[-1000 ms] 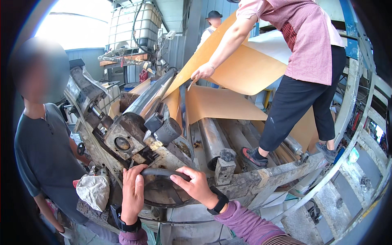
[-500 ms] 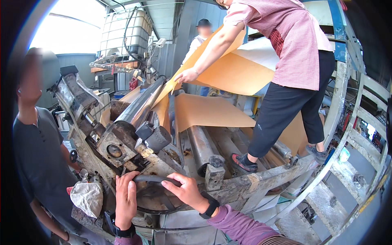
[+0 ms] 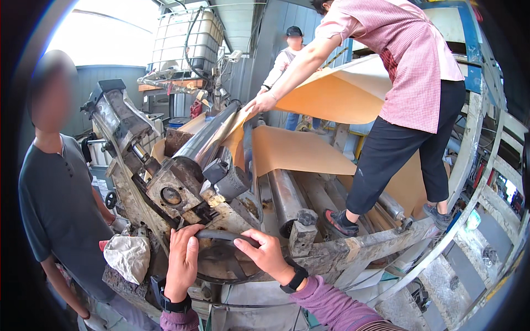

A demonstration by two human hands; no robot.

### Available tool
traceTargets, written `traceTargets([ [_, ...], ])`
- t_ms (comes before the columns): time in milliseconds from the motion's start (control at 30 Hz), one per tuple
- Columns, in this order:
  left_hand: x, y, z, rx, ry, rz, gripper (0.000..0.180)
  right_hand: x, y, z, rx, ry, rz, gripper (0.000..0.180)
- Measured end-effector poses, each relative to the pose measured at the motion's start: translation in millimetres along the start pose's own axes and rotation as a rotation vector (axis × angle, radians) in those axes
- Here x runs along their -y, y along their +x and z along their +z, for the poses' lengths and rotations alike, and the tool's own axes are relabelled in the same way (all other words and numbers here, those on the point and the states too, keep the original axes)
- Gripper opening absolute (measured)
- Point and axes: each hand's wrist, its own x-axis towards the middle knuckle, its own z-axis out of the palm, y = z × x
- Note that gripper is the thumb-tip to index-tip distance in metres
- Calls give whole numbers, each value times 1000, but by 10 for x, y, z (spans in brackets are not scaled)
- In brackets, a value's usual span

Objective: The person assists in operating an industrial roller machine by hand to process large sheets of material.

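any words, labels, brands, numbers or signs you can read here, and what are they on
None can be read anywhere in this view.
Black wheel at the left hand and right hand: no legible marking.
Brown sheet: no legible print.
White caged tank: no legible label.
Pale patch behind the person at left: any marks are too small and blurred.

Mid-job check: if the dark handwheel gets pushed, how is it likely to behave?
The handwheel would probably turn rather than tip, as its spoked ring appears mounted beside the grimy machine frame. It is likely stiff: the rim shows no dent under the left hand or right hand.
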Motion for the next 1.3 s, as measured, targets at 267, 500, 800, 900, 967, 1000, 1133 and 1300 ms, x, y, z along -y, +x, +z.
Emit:
traceTargets([
  [267, -11, -2, 3, -21, 14, 18, 32, 25, 3, 7, -22, -36, -11, 28],
  [500, 8, 13, 16, -18, 11, 30, 34, -10, 17, 8, -14, -16, -7, 29],
  [800, 16, 18, 16, 9, -20, 48, 31, 44, 0, -46, -9, 34, 39, 26],
  [900, -2, -4, -19, 18, -19, 37, 32, 42, -18, -16, -24, -3, 17, 28],
  [967, -5, 0, -11, 25, -20, 40, 32, 61, -4, -26, -12, -5, 36, 29],
  [1000, -3, 10, -5, 25, -14, 35, 32, 57, 4, -40, -1, -10, 52, 29],
  [1133, -3, -14, -59, 15, -4, 41, 32, 65, -8, 6, 0, -1, 32, 30],
  [1300, 9, 44, -30, 27, 3, 42, 33, 45, 29, -8, -10, -5, 23, 30],
])
